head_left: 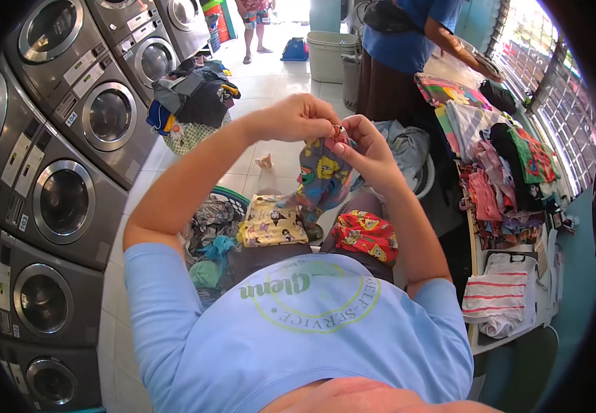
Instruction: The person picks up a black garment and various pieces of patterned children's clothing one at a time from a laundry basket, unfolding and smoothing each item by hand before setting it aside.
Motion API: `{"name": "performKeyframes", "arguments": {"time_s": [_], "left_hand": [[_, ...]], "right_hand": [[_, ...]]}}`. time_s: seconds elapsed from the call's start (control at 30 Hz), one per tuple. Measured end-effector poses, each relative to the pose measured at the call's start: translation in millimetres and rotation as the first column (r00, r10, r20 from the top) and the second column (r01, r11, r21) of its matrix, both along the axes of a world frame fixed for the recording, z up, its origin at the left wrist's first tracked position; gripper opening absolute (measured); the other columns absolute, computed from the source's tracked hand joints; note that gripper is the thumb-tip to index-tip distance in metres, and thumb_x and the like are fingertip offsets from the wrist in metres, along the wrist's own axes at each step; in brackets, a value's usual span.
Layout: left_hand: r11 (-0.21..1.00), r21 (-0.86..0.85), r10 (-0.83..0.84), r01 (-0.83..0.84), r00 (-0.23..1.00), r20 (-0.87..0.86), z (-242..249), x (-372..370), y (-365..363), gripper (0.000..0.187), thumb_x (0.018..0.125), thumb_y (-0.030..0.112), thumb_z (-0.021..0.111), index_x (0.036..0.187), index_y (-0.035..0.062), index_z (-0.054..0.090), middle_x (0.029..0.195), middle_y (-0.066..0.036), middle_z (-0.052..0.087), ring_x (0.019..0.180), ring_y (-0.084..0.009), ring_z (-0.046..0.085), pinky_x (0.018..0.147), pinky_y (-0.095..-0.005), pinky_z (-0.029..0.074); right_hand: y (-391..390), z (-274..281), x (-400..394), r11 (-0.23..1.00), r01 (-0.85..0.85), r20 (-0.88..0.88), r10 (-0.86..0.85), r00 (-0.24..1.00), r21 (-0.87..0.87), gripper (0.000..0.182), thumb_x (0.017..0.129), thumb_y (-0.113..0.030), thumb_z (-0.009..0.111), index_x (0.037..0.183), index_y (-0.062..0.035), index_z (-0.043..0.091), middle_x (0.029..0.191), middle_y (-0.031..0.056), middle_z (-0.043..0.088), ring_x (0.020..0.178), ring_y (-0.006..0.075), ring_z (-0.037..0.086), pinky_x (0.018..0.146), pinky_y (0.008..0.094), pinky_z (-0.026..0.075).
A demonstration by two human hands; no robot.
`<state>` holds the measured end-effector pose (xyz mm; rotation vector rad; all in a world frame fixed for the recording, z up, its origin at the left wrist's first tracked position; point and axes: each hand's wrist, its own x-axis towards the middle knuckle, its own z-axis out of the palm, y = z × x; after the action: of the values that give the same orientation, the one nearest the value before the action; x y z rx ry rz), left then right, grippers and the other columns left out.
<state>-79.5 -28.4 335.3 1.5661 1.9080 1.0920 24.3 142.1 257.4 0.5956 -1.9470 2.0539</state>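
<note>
My left hand and my right hand meet in front of me, both pinching the top edge of a small grey cartoon-print garment that hangs down between them. On my lap lie a yellow printed garment on the left and a red printed garment on the right. My light blue shirt fills the bottom of the view.
Stacked washing machines line the left wall. A basket of clothes stands by my left knee, another full basket farther off. A table on the right holds folded clothes piles. A person in blue stands at its far end.
</note>
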Motion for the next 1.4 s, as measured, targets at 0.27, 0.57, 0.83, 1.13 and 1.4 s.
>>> {"name": "performKeyframes", "arguments": {"time_s": [0.27,0.57,0.83,1.13,1.4], "left_hand": [[0.993,-0.090,-0.078,0.072,0.995,-0.061,62.8,27.2,-27.6,0.015,0.080,0.005,0.052,0.081,-0.0050,0.063,0.083,-0.003,0.057,0.081,-0.0090,0.053,0.076,-0.0246,0.043],[0.952,0.288,-0.154,0.102,0.974,0.163,96.3,17.5,-77.8,0.022,0.076,0.020,0.052,0.068,0.0000,0.057,0.079,-0.009,0.055,0.079,-0.0203,0.051,0.076,-0.0313,0.042],[0.967,0.184,0.213,-0.177,0.957,-0.196,89.6,-17.2,-106.4,0.023,0.081,0.015,0.055,0.066,-0.0008,0.048,0.067,0.001,0.044,0.068,-0.0072,0.040,0.068,-0.0224,0.035],[0.941,0.321,0.338,-0.108,0.363,-0.868,85.0,-12.5,-78.0,0.016,0.087,0.014,0.056,0.079,0.0003,0.058,0.075,-0.008,0.055,0.067,-0.0215,0.054,0.062,-0.0327,0.042],[0.877,0.472,0.480,-0.087,0.181,-0.858,60.9,-15.7,-68.9,0.018,0.085,0.021,0.060,0.077,0.0044,0.062,0.081,-0.010,0.057,0.077,-0.0293,0.059,0.068,-0.0398,0.047]], "right_hand": [[-21.0,36.3,21.3,0.951,-0.266,0.337,0.305,0.891,-0.156,0.071,0.096,-0.060,0.021,0.126,-0.0008,0.048,0.124,0.0107,0.052,0.115,0.0206,0.049,0.103,0.0374,0.032],[17.9,47.8,-4.6,0.854,-0.467,0.190,0.510,0.839,-0.229,0.066,0.097,-0.054,0.032,0.107,0.0040,0.062,0.106,0.0082,0.064,0.107,0.0156,0.054,0.100,0.0324,0.034],[68.4,134.1,-12.1,0.444,0.627,-0.685,-0.039,0.728,0.641,0.023,0.089,-0.029,0.059,0.087,-0.0067,0.064,0.078,0.0000,0.060,0.078,0.0135,0.054,0.089,0.0323,0.034],[48.0,150.6,-13.1,0.232,0.812,-0.844,0.108,0.526,0.536,0.012,0.090,-0.019,0.054,0.097,-0.0130,0.062,0.095,0.0001,0.062,0.097,0.0189,0.057,0.100,0.0492,0.026],[48.1,145.3,-22.7,0.224,0.810,-0.840,0.109,0.531,0.542,0.016,0.091,-0.022,0.055,0.104,-0.0169,0.062,0.094,0.0007,0.063,0.102,0.0202,0.057,0.105,0.0579,0.020]]}}
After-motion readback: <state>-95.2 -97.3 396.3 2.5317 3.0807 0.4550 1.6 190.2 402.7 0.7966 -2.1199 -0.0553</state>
